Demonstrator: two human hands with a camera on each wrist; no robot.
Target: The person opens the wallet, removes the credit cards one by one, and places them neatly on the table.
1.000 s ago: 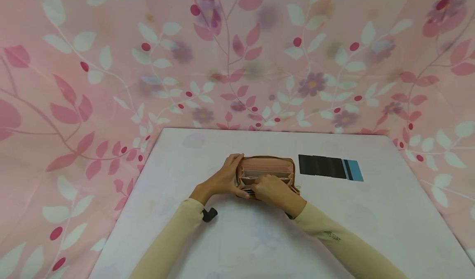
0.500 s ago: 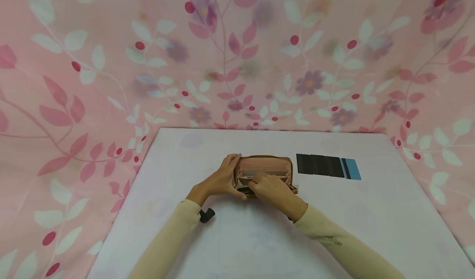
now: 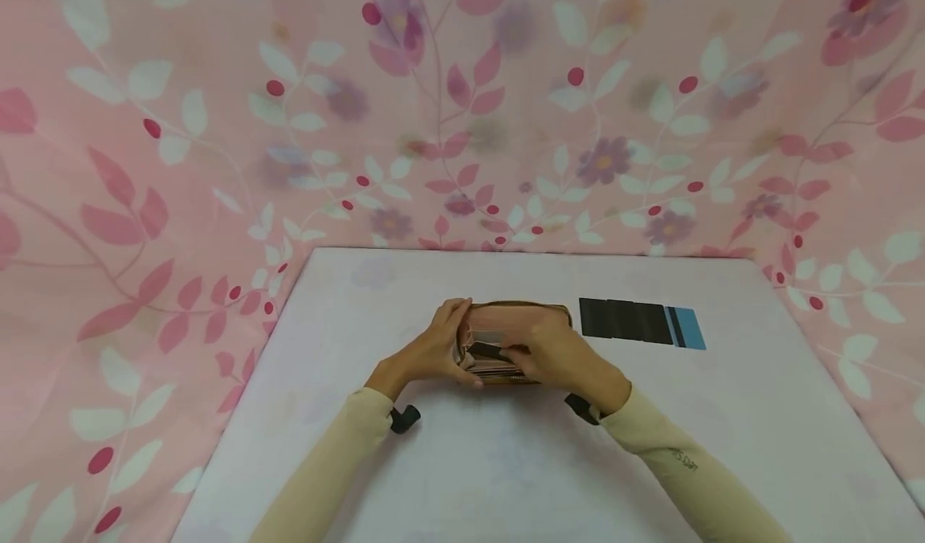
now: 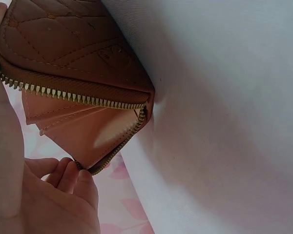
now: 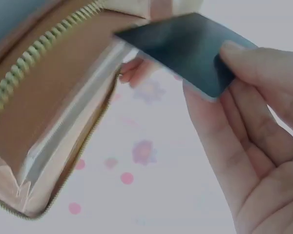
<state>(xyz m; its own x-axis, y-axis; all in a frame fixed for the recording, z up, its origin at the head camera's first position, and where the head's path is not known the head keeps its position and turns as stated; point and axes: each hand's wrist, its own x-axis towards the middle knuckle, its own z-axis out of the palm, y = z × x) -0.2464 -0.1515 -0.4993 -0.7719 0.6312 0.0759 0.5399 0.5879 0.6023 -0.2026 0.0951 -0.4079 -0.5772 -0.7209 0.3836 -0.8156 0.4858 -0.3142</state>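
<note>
Card at the wallet's mouth, held by one end

The brown wallet (image 3: 506, 318) stands unzipped on the table (image 3: 477, 463), about midway along the far edge and a little in from it. The left hand (image 3: 432, 350) holds its left end, fingers and thumb spread across the mouth to keep it wide. The right hand (image 3: 552, 358) pinches a dark card (image 3: 487, 351) between thumb and fingers, nearly closed on one end — the other end juts free over the opening. Whether that free end touches a pocket, I cannot tell.

That one-ended pinch looks like the main weakness: if the card's leading corner meets a pocket rim or the zip (image 4: 78, 95), it could pivot or slip out. Should the left hand slacken, the mouth may fold in and snag the card, or the wallet slide on the cloth.

Toward the table's far right corner, the row of dark cards (image 3: 625, 320) ends in a blue card (image 3: 691, 328). It begins just beside the wallet — a wide swing of the right hand could knock it askew.
</note>
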